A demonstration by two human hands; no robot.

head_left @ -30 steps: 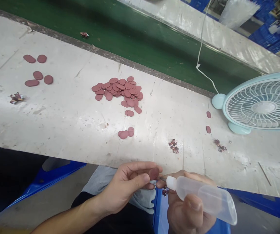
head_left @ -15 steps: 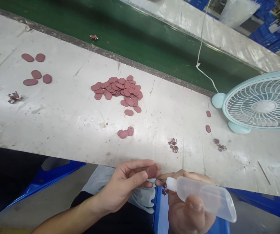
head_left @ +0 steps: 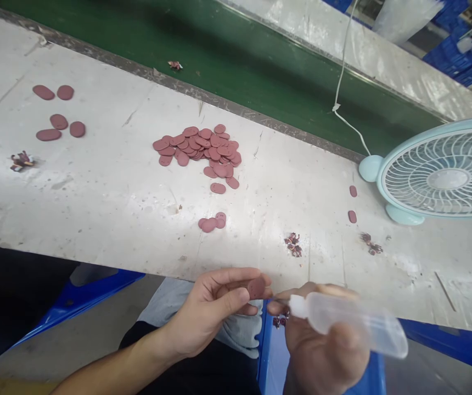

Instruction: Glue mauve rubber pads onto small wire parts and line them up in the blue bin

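My left hand pinches a reddish-brown oval disc between thumb and fingers, over the table's near edge. Small dark marks show on the disc's face. In my right hand is a translucent squeeze bottle, lying nearly level and blurred by motion. Its white cap and thin nozzle point left toward the disc; whether the tip touches it I cannot tell. Small dark-brown figures show just below the right fingers, and I cannot tell whether they are held.
Similar discs lie in a large pile, a small cluster and a group at left. Brown figures rest on the white table. A light-blue fan with a white cord stands at right. Behind runs a green belt carrying another figure.
My right hand has drawn the bottle slightly right and up, away from the disc. The left hand stays almost still. The figure on the green belt has shifted right.
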